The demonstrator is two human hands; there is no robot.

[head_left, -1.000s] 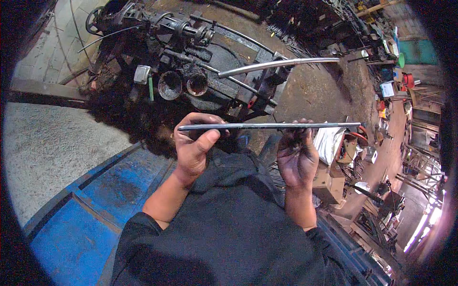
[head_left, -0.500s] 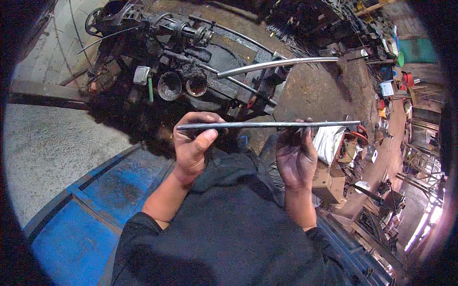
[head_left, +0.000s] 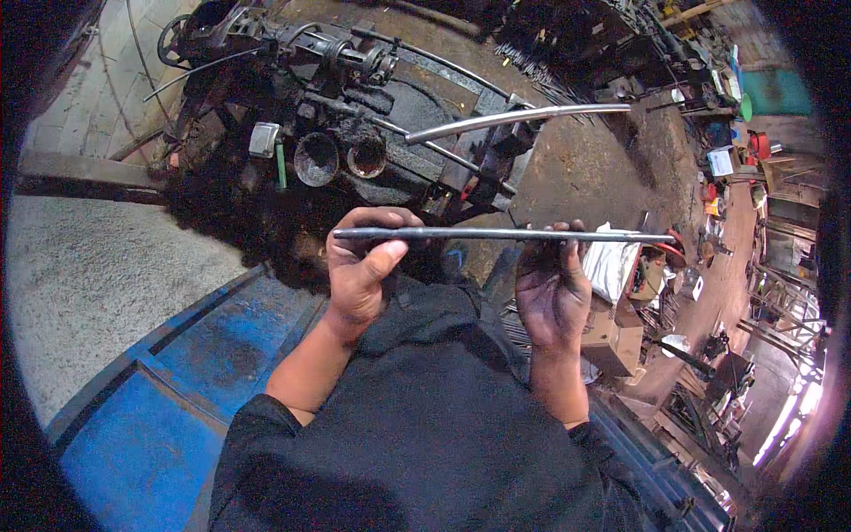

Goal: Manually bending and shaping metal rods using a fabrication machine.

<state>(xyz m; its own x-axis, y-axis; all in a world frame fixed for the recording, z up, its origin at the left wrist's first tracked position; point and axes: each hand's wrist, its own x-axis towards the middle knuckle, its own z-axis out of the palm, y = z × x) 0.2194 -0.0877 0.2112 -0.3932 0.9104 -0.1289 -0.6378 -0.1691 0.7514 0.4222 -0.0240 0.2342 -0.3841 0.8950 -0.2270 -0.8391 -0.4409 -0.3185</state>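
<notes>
A slim dark metal rod [head_left: 479,234] spans from left to right in front of me, held level in both hands. Near its left end my left hand [head_left: 362,262] pinches it, thumb below and fingers behind. Further along, toward the right end, my right hand [head_left: 554,279] is closed on it with blackened fingertips. The right tip of the rod reaches past that hand. Beyond the rod stands a greasy metal machine [head_left: 337,62] with long bars and two blackened round cups [head_left: 316,160]. A shiny, slightly bent metal bar [head_left: 519,119] lies across the machine's right side.
A hammer-like tool with a green handle [head_left: 281,166] lies left of the cups. Blue metal panels [head_left: 142,443] are at lower left beside a grey concrete surface [head_left: 106,284]. To the right are a cardboard box [head_left: 616,341], a white sheet [head_left: 610,264] and cluttered racks [head_left: 789,230].
The rod has shifted very slightly to the right, and its right end sits a little lower. Both hands keep their hold.
</notes>
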